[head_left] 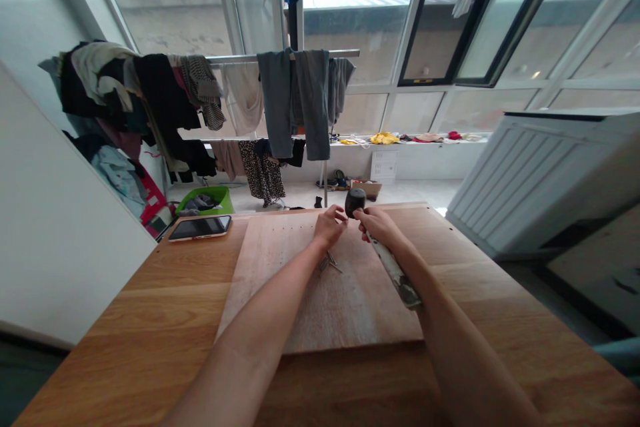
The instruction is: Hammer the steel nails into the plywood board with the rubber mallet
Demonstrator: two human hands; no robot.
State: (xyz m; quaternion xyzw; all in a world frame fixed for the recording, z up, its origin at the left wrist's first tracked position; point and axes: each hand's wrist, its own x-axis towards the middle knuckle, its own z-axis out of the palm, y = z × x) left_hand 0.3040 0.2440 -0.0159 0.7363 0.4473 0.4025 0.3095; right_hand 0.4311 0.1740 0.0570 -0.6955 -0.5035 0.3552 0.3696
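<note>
The pale wooden board (365, 307) lies flat on the counter (150, 307), under both forearms. It looks stiff and fairly heavy, with a worn, dry face that should not be slippery; its bare near edge or the side edges would be the places to take hold.

The hammer (393, 270) is above the board's far part, its black head foremost and its scuffed, pale handle running back beneath the right forearm. The weight is probably mostly in the head, so a grip farther down the handle would swing harder, while one near the head gives finer control. The right hand (380, 223) has its fingers wrapped round the handle close behind the head. The left hand (330, 227) is just beside the head, its fingers curled and their tips close together; whether they pinch anything is too small to tell.

The loose nails (331, 261) lie in a small pile on the board by the left wrist: hard, light, likely to roll, and best picked up singly by the shank.

Around this, a laden clothes rack (325, 187) stands beyond the counter, with a green basket (220, 199) below it. A phone (200, 227) rests at the counter's far left corner, clear of the board. Nearest in the way are the left fingers, close to the hammer head, and the nail pile.
</note>
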